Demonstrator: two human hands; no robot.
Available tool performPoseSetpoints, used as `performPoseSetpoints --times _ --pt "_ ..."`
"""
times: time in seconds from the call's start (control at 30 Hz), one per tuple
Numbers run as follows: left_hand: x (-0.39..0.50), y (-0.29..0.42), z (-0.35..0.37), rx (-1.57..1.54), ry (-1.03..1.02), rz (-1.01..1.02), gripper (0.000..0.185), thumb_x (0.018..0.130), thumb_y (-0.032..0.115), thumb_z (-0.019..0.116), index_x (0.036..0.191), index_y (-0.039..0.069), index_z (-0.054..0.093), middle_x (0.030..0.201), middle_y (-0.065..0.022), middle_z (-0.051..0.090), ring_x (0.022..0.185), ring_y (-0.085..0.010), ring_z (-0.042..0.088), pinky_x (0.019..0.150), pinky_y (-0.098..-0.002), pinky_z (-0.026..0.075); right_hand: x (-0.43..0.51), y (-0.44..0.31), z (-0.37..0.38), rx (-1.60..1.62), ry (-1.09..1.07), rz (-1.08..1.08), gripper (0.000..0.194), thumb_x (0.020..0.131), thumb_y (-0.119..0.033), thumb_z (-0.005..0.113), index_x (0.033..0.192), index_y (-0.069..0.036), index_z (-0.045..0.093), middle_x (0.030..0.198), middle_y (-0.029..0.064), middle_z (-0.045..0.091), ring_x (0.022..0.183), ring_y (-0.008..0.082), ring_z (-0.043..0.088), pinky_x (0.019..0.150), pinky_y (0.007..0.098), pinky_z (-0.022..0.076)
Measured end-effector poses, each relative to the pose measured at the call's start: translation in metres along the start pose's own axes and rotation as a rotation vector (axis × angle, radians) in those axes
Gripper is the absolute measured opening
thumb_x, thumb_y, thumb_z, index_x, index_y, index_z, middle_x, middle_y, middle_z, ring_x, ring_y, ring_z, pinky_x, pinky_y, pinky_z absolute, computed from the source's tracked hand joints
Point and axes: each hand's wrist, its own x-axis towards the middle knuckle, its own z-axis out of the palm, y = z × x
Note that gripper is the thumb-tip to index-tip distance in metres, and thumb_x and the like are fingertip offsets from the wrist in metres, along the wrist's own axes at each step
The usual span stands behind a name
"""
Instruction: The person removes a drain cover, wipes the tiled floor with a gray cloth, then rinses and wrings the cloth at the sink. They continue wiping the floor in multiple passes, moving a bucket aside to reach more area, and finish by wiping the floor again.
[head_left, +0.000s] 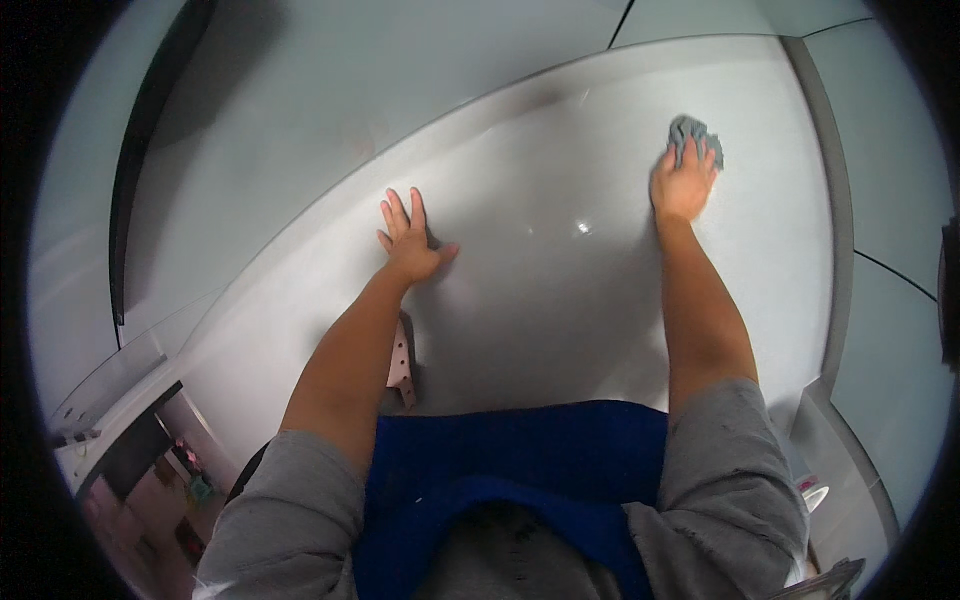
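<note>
My right hand (682, 187) is stretched out far to the right, its fingers over a crumpled grey cloth (686, 131), pressing it to a broad glossy white surface (525, 300). On the left, my left hand (409, 244) holds nothing. Its fingers are spread and the thumb points right; it rests on or just over the same surface. Partly hidden behind my left forearm is a pink object (401, 364) with a row of dark holes; what it is cannot be told.
Pale grey-green wall panels (375, 52) with dark seams border the surface. A grey edge strip (825, 180) runs down the right. A long black bar (142, 150) is at upper left. Lower left shows blurred shelf-like clutter (150, 495). A white round item (816, 496) lies at lower right.
</note>
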Motion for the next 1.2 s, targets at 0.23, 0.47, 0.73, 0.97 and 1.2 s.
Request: performPoseSetpoints --times 0.23,0.47,0.73,0.97,1.2 --pt "-0.012 -0.069 -0.025 -1.153 0.28 0.139 0.082 0.081 0.006 0.049 0.153 0.011 0.009 0.157 -0.0176 0.013 0.144 -0.0345 0.017 0.114 -0.0415 0.021 -0.079 -0.23 0.077 0.202 -0.121 -0.603 0.033 0.086 -0.022 0.054 0.113 -0.006 0.064 0.123 0.0163 0.059 0.12 0.0327 0.05 0.107 0.0464 0.034" --pt "-0.021 -0.109 -0.026 -0.58 0.684 0.173 0.062 0.088 0.012 0.051 0.146 0.005 0.029 0.149 -0.0178 0.034 0.141 -0.0332 0.026 0.114 -0.0442 0.021 -0.271 -0.262 0.027 0.218 -0.889 -1.454 0.037 0.083 -0.028 0.061 0.118 -0.013 0.062 0.144 0.0088 0.044 0.137 0.0257 0.034 0.114 0.0481 0.0234" --pt "0.047 0.06 -0.005 0.282 0.406 0.614 0.064 0.089 0.036 0.053 0.146 0.014 0.034 0.156 -0.0136 0.019 0.144 -0.035 0.015 0.115 -0.0536 0.009 -0.188 -0.024 -0.066 0.154 -0.834 -0.896 0.039 0.087 -0.021 0.062 0.125 -0.013 0.057 0.144 0.01 0.044 0.138 0.0264 0.033 0.116 0.0495 0.0186" --pt "0.067 0.077 0.024 0.435 0.62 0.616 0.069 0.089 0.049 0.047 0.149 0.019 0.028 0.159 -0.01 0.012 0.145 -0.0351 0.006 0.114 -0.0566 0.0 -0.074 0.09 -0.044 0.005 0.037 0.123 0.039 0.094 -0.03 0.052 0.129 -0.015 0.057 0.14 0.0112 0.049 0.136 0.0309 0.036 0.116 0.0482 0.0188" --pt "0.072 0.077 0.029 0.474 0.614 0.593 0.065 0.093 0.043 0.042 0.151 0.017 0.024 0.159 -0.0106 0.007 0.146 -0.0342 0.0 0.114 -0.0563 -0.001 -0.242 -0.07 -0.016 0.255 -0.176 -0.073 0.029 0.088 -0.02 0.056 0.115 -0.013 0.064 0.129 0.0148 0.056 0.126 0.0304 0.048 0.11 0.0472 0.0323"
